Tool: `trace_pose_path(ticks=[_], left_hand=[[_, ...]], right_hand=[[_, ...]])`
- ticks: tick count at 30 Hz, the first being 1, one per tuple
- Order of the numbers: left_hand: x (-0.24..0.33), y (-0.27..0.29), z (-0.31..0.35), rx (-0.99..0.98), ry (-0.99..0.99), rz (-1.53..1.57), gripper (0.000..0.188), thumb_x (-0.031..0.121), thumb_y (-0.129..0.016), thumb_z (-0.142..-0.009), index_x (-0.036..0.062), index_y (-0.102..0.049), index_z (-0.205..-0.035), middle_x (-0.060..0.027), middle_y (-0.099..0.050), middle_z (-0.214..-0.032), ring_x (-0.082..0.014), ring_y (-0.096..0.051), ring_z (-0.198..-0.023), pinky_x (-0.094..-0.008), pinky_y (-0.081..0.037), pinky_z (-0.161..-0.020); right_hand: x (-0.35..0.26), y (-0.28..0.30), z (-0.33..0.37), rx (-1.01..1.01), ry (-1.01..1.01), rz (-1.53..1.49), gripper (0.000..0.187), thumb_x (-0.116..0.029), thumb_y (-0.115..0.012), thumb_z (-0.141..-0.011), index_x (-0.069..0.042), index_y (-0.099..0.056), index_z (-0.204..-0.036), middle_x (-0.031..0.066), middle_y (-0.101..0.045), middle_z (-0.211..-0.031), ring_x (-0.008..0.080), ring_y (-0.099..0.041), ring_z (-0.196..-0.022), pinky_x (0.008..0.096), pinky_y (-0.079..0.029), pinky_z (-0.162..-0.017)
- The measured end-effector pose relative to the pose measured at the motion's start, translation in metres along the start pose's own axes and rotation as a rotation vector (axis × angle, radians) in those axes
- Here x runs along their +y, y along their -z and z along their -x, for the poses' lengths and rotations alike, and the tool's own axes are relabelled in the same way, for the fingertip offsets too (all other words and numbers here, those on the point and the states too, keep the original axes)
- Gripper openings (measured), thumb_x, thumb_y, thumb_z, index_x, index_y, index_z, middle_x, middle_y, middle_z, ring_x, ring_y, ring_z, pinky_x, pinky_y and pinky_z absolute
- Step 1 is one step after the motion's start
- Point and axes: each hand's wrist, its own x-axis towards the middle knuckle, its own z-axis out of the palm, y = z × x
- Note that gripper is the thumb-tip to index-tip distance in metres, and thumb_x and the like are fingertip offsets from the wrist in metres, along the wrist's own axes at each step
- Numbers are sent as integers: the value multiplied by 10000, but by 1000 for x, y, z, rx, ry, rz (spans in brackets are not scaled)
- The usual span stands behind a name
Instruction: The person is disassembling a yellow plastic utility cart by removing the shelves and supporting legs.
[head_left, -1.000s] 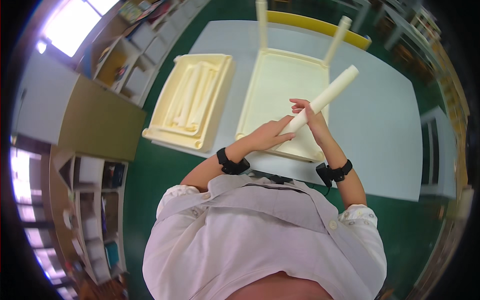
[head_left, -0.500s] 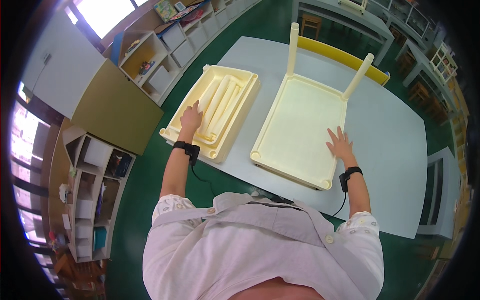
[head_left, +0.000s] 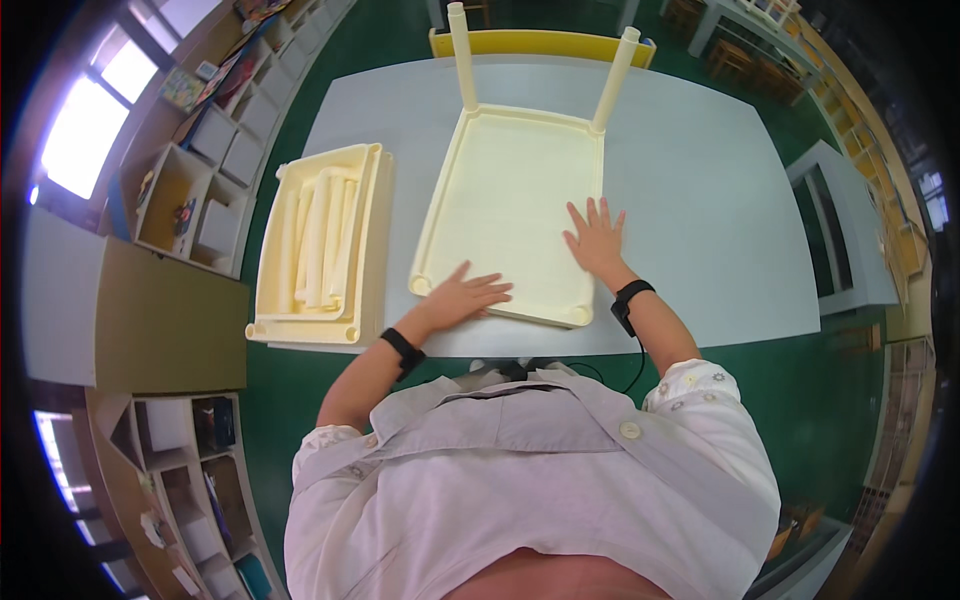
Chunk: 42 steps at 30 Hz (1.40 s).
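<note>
A cream plastic panel (head_left: pixel 515 200) with a raised rim lies on the table, its underside up. Two cream tube legs, the left leg (head_left: pixel 463 60) and the right leg (head_left: pixel 615 80), stand up from its far corners, while its two near corners have bare round sockets. My left hand (head_left: pixel 462 300) is over the panel's near left edge with fingers spread. On the panel's right edge rests my right hand (head_left: pixel 598 240), its fingers fanned out. Neither hand grips anything. To the left sits a stack of cream trays (head_left: pixel 375 230), with several loose cream tubes (head_left: pixel 322 240) inside the top one.
The pale grey table (head_left: pixel 700 220) holds everything. A yellow curved board (head_left: pixel 540 43) stands along its far edge. Shelves with bins (head_left: pixel 190 215) line the left side. A grey bench-like frame (head_left: pixel 850 225) is at the right, on the green floor.
My left hand has left the tubes in the tray and moved right to the panel's near edge. My right hand stays at the panel's right edge. The view has turned.
</note>
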Motion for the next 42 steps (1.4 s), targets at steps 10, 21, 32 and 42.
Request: trace_pose_path(ticks=[10,21,32,42], left_hand=[[-44,34,13,27,607,111,358,151,-474,-783,115,-532,-1135,-104,-414,-1306,-255,-356,-1233,-521,-244,-1013],[36,-2,-64,19,207,-87,702,184,-623,-745,309,-280,-1344,10,-196,-1429,-295,-142,-1323,-627,-209,-976],[-13,41,-61,-100,250,78,633,221,-666,-709,231,-394,-1280,-58,-332,-1365,-292,-237,-1296,-551,-206,-1012],[101,41,-97,677,260,1340,202,97,-701,-684,46,-528,-775,-20,-532,-715,-117,-509,-676,-252,-413,-635]], right_hand=[[-18,23,68,-50,341,-341,525,-466,-488,-803,-91,-526,-1168,195,-519,-1150,281,-388,-1197,573,-199,-989],[57,67,118,-753,-110,-874,332,-329,-618,-767,-4,-658,-817,103,-659,-820,181,-612,-843,289,-442,-797],[62,29,114,74,173,-731,493,-286,-647,-742,-56,-501,-1153,126,-513,-1178,292,-442,-1119,389,-302,-982],[-9,56,43,-515,607,-605,678,-450,-717,-619,-163,-478,-1185,86,-441,-1275,266,-379,-1195,544,-207,-1003]])
